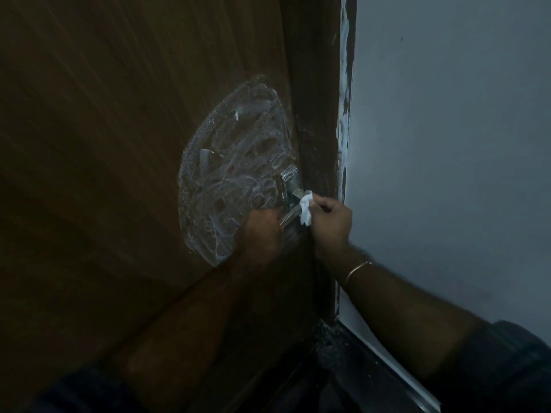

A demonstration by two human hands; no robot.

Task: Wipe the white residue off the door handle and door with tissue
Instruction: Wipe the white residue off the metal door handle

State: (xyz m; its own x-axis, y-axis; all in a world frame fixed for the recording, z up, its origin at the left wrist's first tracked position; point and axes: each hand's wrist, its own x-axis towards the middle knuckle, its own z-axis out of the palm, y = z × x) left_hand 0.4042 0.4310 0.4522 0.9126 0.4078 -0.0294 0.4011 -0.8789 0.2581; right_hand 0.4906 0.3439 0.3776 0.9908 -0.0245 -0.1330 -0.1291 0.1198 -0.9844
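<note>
Pinching tissue (306, 210), right hand (329, 220) wipes door handle (290, 214); no writing legible

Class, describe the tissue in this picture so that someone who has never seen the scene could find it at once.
Start at the brown wooden door with its big patch of white residue. At the patch's lower right sits the metal door handle. The tissue is the small crumpled wad pinched in the right hand against that handle, the only solid bright white thing there.
</note>
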